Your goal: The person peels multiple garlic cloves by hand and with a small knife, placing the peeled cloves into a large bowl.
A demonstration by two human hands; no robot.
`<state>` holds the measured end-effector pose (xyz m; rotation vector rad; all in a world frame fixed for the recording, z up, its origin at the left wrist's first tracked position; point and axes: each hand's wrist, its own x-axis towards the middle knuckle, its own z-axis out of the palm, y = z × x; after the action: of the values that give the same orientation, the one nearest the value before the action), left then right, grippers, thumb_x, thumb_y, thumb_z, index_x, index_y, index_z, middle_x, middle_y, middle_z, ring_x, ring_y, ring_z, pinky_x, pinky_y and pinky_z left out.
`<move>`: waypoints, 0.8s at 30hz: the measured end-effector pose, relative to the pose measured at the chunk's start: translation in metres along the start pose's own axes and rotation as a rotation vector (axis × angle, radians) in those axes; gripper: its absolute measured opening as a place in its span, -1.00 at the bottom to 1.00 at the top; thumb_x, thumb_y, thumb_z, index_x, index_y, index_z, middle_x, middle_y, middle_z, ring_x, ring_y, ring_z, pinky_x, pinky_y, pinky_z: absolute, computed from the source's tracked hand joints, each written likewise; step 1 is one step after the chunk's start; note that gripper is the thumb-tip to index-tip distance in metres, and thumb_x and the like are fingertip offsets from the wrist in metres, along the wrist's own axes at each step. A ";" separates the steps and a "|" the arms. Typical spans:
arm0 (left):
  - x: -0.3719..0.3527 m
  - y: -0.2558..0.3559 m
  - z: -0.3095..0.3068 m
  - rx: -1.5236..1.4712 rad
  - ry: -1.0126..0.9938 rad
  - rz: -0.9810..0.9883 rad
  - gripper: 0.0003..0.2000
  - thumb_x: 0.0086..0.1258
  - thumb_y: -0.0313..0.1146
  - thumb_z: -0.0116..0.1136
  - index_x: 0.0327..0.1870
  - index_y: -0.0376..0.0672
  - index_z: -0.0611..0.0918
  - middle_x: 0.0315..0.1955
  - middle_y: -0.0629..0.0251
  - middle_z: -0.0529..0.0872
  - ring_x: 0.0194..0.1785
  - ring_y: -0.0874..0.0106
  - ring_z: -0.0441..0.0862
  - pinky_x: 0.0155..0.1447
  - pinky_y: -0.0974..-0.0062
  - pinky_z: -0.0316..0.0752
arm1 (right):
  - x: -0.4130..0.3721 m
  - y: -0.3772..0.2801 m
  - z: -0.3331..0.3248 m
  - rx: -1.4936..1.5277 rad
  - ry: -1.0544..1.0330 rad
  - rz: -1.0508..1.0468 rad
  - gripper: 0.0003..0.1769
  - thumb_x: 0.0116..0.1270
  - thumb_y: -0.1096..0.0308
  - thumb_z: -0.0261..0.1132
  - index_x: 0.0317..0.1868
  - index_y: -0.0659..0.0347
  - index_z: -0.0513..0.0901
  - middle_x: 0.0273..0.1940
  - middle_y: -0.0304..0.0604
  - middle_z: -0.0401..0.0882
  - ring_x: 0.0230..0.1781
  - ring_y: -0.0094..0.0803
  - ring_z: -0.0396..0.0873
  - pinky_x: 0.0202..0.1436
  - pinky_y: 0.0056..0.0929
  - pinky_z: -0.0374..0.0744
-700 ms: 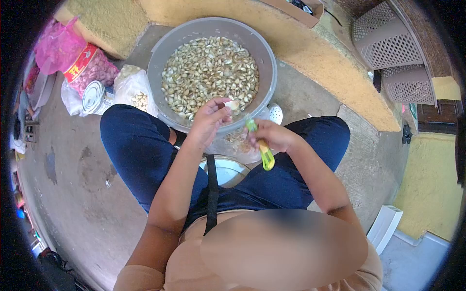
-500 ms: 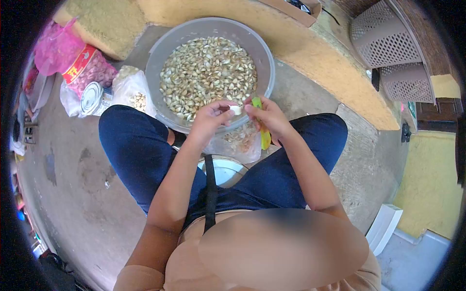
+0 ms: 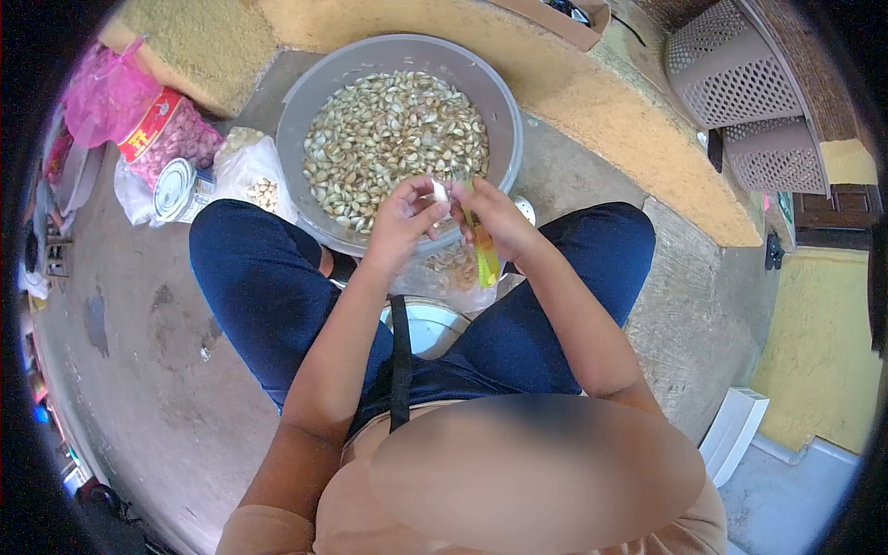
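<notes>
My left hand (image 3: pixel 403 219) pinches a white peeled garlic clove (image 3: pixel 440 191) between thumb and fingers, above the near rim of a grey basin. Close beside it, my right hand (image 3: pixel 499 222) is closed around a slim yellow-green knife (image 3: pixel 486 262), whose handle end points down toward me; its blade cannot be made out. Many unpeeled garlic cloves (image 3: pixel 393 139) fill the wide grey basin (image 3: pixel 504 111). Below my hands, a clear plastic bag (image 3: pixel 462 287) with papery skins lies against the basin.
Left of the basin are a white bag (image 3: pixel 242 171) with peeled cloves, a tin can (image 3: pixel 176 190) and a pink mesh sack (image 3: pixel 180 139). A pale round lid or pan (image 3: pixel 430 331) lies between my legs. A yellow ledge (image 3: pixel 601 111) runs behind the basin.
Both hands have shifted slightly. The clove has turned upright in my left hand, and the knife has swung a little left in my right hand.
</notes>
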<state>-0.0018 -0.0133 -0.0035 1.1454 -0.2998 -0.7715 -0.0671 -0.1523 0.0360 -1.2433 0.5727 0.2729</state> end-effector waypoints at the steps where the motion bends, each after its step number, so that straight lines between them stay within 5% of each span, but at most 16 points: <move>1: 0.000 0.004 -0.001 0.006 -0.021 0.008 -0.71 0.13 -0.53 0.13 -0.09 -0.24 0.45 -0.21 0.32 0.55 -0.23 0.56 0.49 -0.41 0.67 0.43 | -0.002 -0.003 0.001 -0.044 0.010 -0.018 -0.76 0.26 0.21 0.10 -0.21 0.19 0.38 -0.51 -0.31 0.36 -0.63 -0.59 0.32 -0.59 -0.62 0.37; 6: -0.001 0.012 -0.004 0.101 -0.065 -0.027 -0.71 0.12 -0.60 0.10 -0.10 -0.26 0.47 -0.16 0.29 0.53 -0.17 0.53 0.49 -0.35 0.64 0.50 | -0.002 0.000 -0.014 -0.193 -0.105 -0.132 -0.81 0.29 0.24 0.03 -0.25 0.19 0.39 -0.50 -0.29 0.37 -0.52 -0.60 0.35 -0.51 -0.61 0.36; 12: -0.002 0.014 -0.004 0.086 -0.111 -0.015 -0.69 0.09 -0.62 0.13 -0.09 -0.29 0.48 -0.17 0.26 0.53 -0.15 0.51 0.49 -0.25 0.62 0.50 | -0.006 -0.001 -0.011 -0.395 -0.051 -0.113 -0.66 0.16 0.09 0.20 -0.37 0.22 0.39 -0.60 -0.28 0.39 -0.66 -0.59 0.37 -0.63 -0.59 0.35; 24: -0.005 0.016 -0.005 0.050 -0.147 -0.053 -0.72 0.09 -0.55 0.18 -0.13 -0.31 0.52 -0.20 0.29 0.54 -0.20 0.53 0.50 -0.21 0.62 0.46 | -0.010 0.002 -0.006 -0.498 -0.061 -0.291 -0.60 0.17 0.08 0.19 -0.21 0.29 0.51 -0.53 -0.25 0.43 -0.50 -0.58 0.33 -0.45 -0.53 0.36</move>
<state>0.0045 -0.0033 0.0098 1.1500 -0.4144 -0.9016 -0.0783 -0.1563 0.0385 -1.7723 0.2682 0.2131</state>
